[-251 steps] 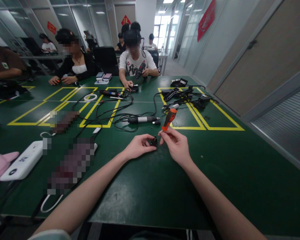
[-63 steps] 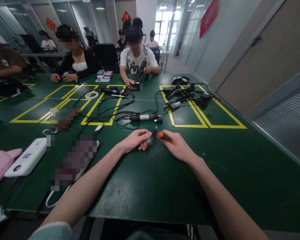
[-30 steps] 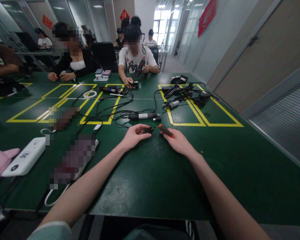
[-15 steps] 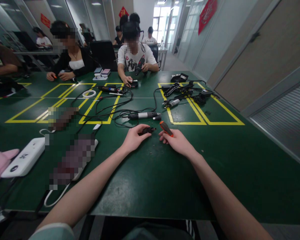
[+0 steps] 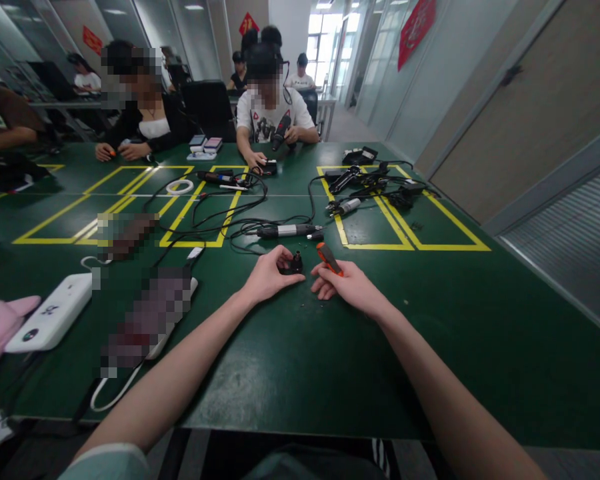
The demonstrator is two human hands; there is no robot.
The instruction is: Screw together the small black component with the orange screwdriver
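Observation:
My left hand curls its fingers and thumb round a small black part, whose narrow metal-looking tip points up. In my right hand is a screwdriver with an orange and dark grey handle. That handle rises from between thumb and fingers, leaning up and left; its shaft cannot be made out. The two hands are close together but apart, just above the green table. Tiny specks, perhaps screws, lie below them.
Beyond my hands lies a pen-shaped grey and black tool with its cord. Black cables and tools crowd the back right. A white power strip and a blurred device are at left. A person's hand works across the table.
The small black part has turned from pointing right to standing upright in my left hand. My right hand has shifted slightly left with the screwdriver. Another speck shows on the table below it.

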